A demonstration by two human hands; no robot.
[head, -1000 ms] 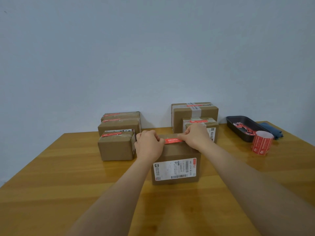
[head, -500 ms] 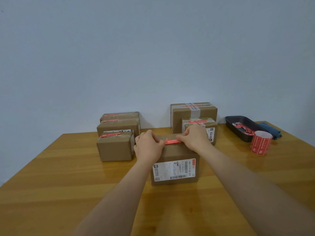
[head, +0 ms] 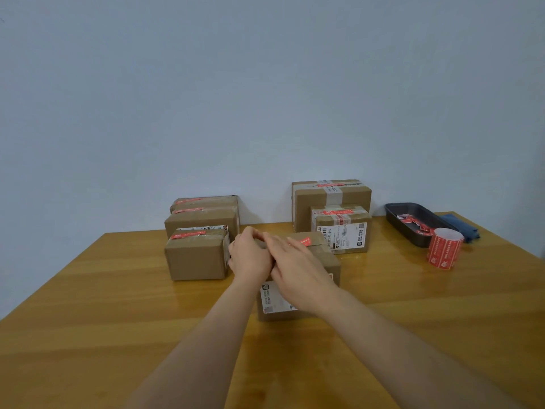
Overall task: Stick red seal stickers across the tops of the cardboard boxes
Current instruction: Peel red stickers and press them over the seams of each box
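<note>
Cardboard, brown and box-shaped, sits at the middle of the yellow wooden table point(head: 88, 335); this small brown cardboard box point(head: 331, 261) has a white label on its front; a long red seal sticker point(head: 305, 241) lies across its top. The right hand point(head: 298, 267) lies flat on the sticker with straight fingers; the left hand point(head: 249, 256) is at the box's left end with fingers curled, but I cannot tell if it grips anything. Three stacked brown boxes point(head: 200, 231) with red stickers stand just to the left; two more taped boxes point(head: 333, 208) stand behind on the right. A red sticker roll point(head: 443, 248) stands near a dark metal tray point(head: 413, 222); a blue cloth point(head: 461, 227) lies beside the tray.
</note>
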